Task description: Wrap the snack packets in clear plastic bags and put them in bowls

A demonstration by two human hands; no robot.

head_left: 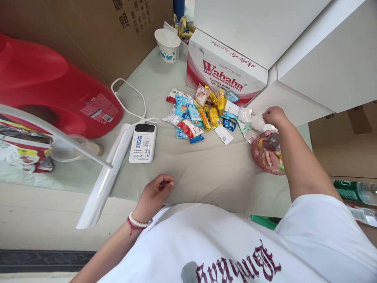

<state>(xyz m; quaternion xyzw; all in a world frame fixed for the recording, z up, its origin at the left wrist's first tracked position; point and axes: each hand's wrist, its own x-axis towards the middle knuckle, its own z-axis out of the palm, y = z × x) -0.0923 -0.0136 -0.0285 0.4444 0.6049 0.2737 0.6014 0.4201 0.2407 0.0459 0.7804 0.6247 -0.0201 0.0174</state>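
Observation:
My right hand (273, 116) reaches to the right edge of a pile of small snack packets (203, 114) on the grey-green cloth. Its fingers are curled at some white wrapped sweets (255, 122); what they pinch is hidden. Just below my forearm stands a pink transparent bowl (266, 155) holding several wrapped snacks. My left hand (154, 194) rests near my body on the cloth, fingers loosely curled with nothing visible in them. A bead bracelet and red string circle that wrist.
A Wahaha water carton (224, 72) stands behind the pile, white boxes to its right. A paper cup (167, 45), a white power bank (143, 143) with cable, a red jug (50, 86), a white tube (106, 177) and bottles (356, 190) lie around.

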